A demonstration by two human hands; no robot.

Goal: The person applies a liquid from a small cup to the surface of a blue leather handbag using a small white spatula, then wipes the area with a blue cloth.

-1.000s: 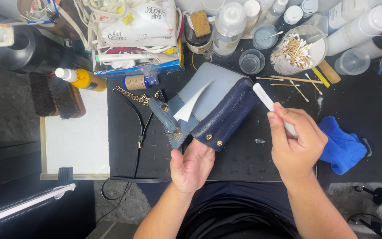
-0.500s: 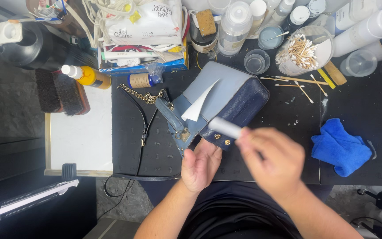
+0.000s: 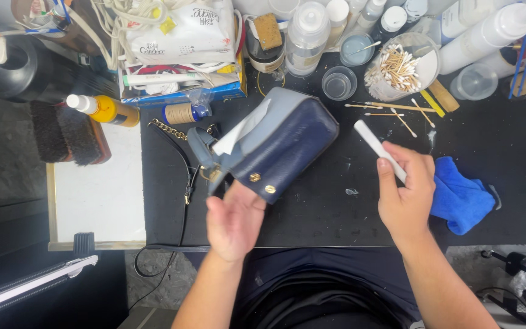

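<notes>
A small navy and grey handbag [image 3: 275, 143] lies on the black mat, its flap up and white paper sticking out of it. A chain strap [image 3: 171, 131] trails off to its left. My left hand [image 3: 234, 220] is under the bag's near edge, fingers touching the navy side by two gold studs. My right hand [image 3: 404, 192] is to the right of the bag, away from it, and grips a white stick-shaped tool [image 3: 377, 146] that points up and left. A blue cloth [image 3: 462, 195] lies just right of that hand.
At the back stand several plastic bottles [image 3: 305, 30], a cup of cotton swabs [image 3: 400, 70], small clear cups [image 3: 339, 82] and a cluttered box. Loose swabs [image 3: 391, 108] lie on the mat. A yellow bottle [image 3: 105, 109], brushes [image 3: 68, 134] and a white board [image 3: 98, 189] sit at left.
My right hand moved the white tool from the bag's near edge back out to the right. The bag has tipped slightly and my left hand has shifted under it.
</notes>
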